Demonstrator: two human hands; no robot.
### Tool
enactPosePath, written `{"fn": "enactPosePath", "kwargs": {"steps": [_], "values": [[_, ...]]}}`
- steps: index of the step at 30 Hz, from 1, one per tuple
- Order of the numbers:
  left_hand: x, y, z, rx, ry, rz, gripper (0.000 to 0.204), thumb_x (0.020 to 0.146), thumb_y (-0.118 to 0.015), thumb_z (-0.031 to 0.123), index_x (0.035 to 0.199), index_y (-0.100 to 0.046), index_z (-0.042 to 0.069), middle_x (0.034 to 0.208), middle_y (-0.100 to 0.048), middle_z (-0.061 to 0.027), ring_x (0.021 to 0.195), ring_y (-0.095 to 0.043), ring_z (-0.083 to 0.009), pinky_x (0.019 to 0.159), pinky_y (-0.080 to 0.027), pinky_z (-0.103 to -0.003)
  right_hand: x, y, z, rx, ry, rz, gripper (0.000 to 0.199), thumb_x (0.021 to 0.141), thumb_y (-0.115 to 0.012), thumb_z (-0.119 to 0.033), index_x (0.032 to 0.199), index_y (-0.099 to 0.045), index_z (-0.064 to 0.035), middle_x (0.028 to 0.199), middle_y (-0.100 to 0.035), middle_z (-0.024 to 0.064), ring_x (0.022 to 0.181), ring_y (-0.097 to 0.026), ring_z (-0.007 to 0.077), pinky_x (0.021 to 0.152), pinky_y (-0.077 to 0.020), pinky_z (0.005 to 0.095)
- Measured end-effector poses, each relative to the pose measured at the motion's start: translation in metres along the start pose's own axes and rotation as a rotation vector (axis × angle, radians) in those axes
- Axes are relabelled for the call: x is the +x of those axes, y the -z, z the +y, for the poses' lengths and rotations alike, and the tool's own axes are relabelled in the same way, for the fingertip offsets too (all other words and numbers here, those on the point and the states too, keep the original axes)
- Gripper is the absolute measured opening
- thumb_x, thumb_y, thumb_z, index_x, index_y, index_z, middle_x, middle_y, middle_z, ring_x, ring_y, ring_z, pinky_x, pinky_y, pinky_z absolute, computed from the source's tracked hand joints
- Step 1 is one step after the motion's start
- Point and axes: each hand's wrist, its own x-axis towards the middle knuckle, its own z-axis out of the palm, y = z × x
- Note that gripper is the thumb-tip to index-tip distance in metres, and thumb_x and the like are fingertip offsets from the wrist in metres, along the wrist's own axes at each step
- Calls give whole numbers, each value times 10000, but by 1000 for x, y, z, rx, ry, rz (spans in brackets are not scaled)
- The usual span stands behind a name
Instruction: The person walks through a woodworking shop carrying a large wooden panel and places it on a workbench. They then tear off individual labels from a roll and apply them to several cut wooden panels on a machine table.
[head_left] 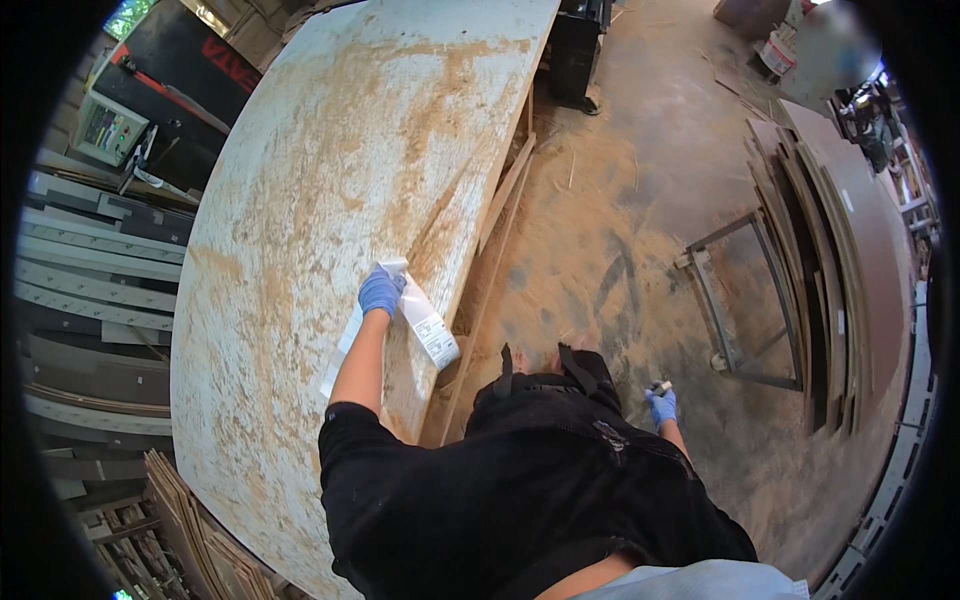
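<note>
the paper strip (425, 322) is long, white and thin, with small dark print on its lower end; it is creased in the middle and lies on the big board (330, 200), near the board's right edge. the left hand (380, 291), in a blue glove, presses down on the strip's upper part, fingers bent over it, so the grip is grasping the paper against the wood. the board is a broad, pale sheet, chalky white with rough tan patches and sawdust, its edges bowed by the lens. it serves as the surface here. right of the board the concrete floor (620, 200) is dusted with tan sawdust. the right hand (661, 406), also in a blue glove, hangs low, well away from the board, clenched on a small dark object (660, 386) i cannot make out. farther right of the board, dark brown panels (850, 260) lean in a stack beside a metal frame (740, 300).
</note>
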Motion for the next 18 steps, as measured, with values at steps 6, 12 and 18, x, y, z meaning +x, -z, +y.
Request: {"fn": "enactPosePath", "kwargs": {"steps": [6,12,18], "values": [[76,21,151,-91,-88,196,299,771,-653,286,928,-610,35,843,-649,-177,746,-631,-308,679,-484,-395,146,43,-56,170,90,122,296,744,-685,-81,1015,-570,-57,899,-571,18,773,-528,125,699,-447,277],[135,-67,291,-725,-337,228,307,809,-640,258,936,-604,-19,841,-652,-152,779,-625,-275,714,-476,-354,240,47,-294,188,444,8,197,797,-671,-173,942,-611,-55,842,-579,-7,735,-512,92,669,-433,250],[127,-79,459,-1134,-366,-257,233,829,-648,214,937,-608,12,861,-623,-51,764,-560,-119,688,-469,-279,347,56,-461,456,437,-4,372,811,-672,-264,1085,-583,-30,1023,-595,22,946,-536,124,778,-443,269]]}}
